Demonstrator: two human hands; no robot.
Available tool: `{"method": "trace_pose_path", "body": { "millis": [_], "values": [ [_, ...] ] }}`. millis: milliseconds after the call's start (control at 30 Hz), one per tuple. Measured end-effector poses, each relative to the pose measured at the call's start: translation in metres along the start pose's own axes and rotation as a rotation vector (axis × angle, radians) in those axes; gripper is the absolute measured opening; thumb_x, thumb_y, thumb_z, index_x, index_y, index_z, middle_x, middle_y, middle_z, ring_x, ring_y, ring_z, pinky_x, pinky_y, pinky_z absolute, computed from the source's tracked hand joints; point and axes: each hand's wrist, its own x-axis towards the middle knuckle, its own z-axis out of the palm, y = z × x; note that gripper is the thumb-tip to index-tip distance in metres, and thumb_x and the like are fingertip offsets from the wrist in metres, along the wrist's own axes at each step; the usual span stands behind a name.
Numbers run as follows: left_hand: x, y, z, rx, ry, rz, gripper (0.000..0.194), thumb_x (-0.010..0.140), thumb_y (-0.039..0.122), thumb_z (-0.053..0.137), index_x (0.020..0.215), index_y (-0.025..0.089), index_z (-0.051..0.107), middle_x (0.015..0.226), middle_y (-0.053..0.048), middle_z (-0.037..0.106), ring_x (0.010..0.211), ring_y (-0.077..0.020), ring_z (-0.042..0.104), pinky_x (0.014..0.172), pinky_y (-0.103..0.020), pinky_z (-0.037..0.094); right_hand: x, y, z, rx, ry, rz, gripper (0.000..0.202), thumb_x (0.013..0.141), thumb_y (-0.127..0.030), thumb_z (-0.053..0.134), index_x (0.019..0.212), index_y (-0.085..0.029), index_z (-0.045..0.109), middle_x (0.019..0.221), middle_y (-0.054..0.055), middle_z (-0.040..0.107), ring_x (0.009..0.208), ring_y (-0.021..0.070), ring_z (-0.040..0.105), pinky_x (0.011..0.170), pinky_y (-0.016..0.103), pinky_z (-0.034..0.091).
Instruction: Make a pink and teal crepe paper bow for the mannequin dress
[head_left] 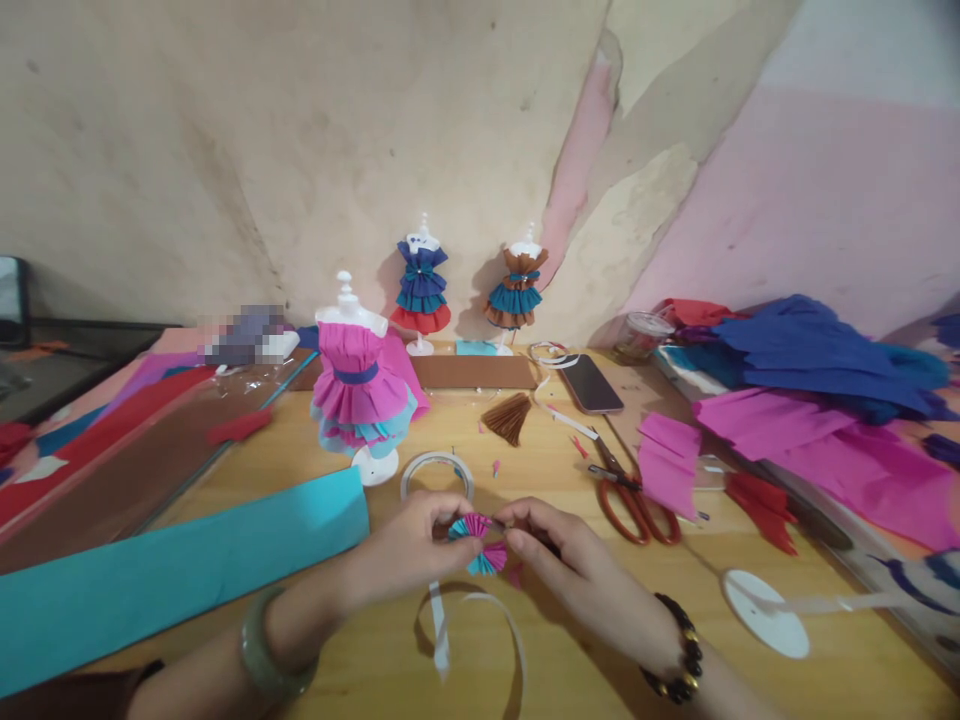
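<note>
My left hand [431, 545], with a green bangle at the wrist, pinches a small pleated fan piece [487, 558] in pink and turquoise. At the fan's right side, the fingertips of my right hand [551, 550] are pinched together on something thin and dark, too small to make out. Just behind my left hand lies a roll of white tape [437, 462]. A white mannequin stand [375, 466] in a pink and turquoise ruffled paper dress [354, 385] stands behind and left of it. Curled tape strips [439, 630] lie in front of my hands.
Turquoise paper [187, 565] stretches across the left. To the right are orange-handled scissors [628, 500], pink paper [670, 462], a phone [592, 384], and a white disc base [766, 612]. Two dressed mannequins [421, 285] stand by the wall. Blue paper [817, 355] is heaped at the back right.
</note>
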Motion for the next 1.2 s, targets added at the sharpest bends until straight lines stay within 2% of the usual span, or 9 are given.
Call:
{"method": "trace_pose_path", "body": {
  "millis": [300,567,800,900,1000,1067,1200],
  "values": [
    [0.0003,-0.0008,0.0006,0.013,-0.007,-0.002,0.024,0.076,0.037,0.061,0.077,0.013,0.062,0.065,0.002,0.049,0.062,-0.0119,0.044,0.058,-0.023,0.034,-0.0004,-0.0018,0.0003,-0.064,0.002,-0.006,0.022,0.097,-0.032,0.043,0.092,-0.020,0.060,0.078,0.000,0.063,0.070,0.0140,0.057,0.066,0.024,0.045],
    [-0.0007,0.0001,0.0011,0.034,-0.005,-0.023,0.018,0.075,0.031,0.061,0.076,0.013,0.061,0.064,0.003,0.049,0.062,-0.0111,0.043,0.056,-0.022,0.033,-0.0008,-0.0012,-0.0023,-0.106,0.004,-0.005,0.021,0.097,-0.030,0.044,0.096,-0.019,0.062,0.085,0.003,0.068,0.077,0.0160,0.061,0.070,0.025,0.046],
    [-0.0004,-0.0021,0.0018,0.050,0.007,-0.012,0.018,0.074,0.032,0.060,0.076,0.014,0.063,0.064,0.003,0.052,0.061,-0.0114,0.045,0.055,-0.021,0.034,-0.0018,-0.0003,-0.0031,-0.119,0.013,0.014,0.024,0.097,-0.034,0.044,0.093,-0.019,0.062,0.078,0.002,0.068,0.071,0.0160,0.062,0.068,0.025,0.046],
    [-0.0007,0.0005,0.0020,0.022,0.009,-0.009,0.018,0.073,0.032,0.060,0.075,0.015,0.064,0.066,0.001,0.056,0.063,-0.0124,0.049,0.057,-0.021,0.038,-0.0012,0.0027,-0.0042,-0.134,0.051,0.019,0.024,0.096,-0.035,0.045,0.104,-0.019,0.060,0.077,0.002,0.067,0.071,0.0168,0.062,0.068,0.027,0.047],
    [-0.0008,0.0032,0.0016,-0.014,-0.007,0.010,0.018,0.073,0.032,0.061,0.077,0.015,0.064,0.070,0.000,0.060,0.067,-0.0137,0.052,0.061,-0.022,0.041,-0.0002,0.0041,-0.0067,-0.138,0.085,0.006,0.026,0.096,-0.035,0.045,0.112,-0.019,0.058,0.090,0.004,0.068,0.082,0.0179,0.062,0.075,0.028,0.047],
    [-0.0007,0.0036,0.0011,-0.015,-0.009,0.012,0.018,0.073,0.032,0.060,0.076,0.015,0.064,0.071,-0.001,0.061,0.068,-0.0141,0.053,0.062,-0.022,0.041,0.0001,0.0040,-0.0079,-0.118,0.065,0.011,0.025,0.096,-0.035,0.045,0.110,-0.019,0.058,0.095,0.004,0.067,0.086,0.0180,0.062,0.078,0.029,0.047],
    [-0.0004,0.0004,0.0004,0.059,0.028,0.008,0.017,0.074,0.029,0.059,0.076,0.013,0.065,0.066,0.001,0.056,0.063,-0.0123,0.048,0.056,-0.022,0.037,-0.0011,0.0028,-0.0081,-0.097,-0.020,0.058,0.025,0.096,-0.038,0.045,0.108,-0.019,0.056,0.081,0.002,0.066,0.074,0.0172,0.060,0.070,0.029,0.046]
  ]
}}
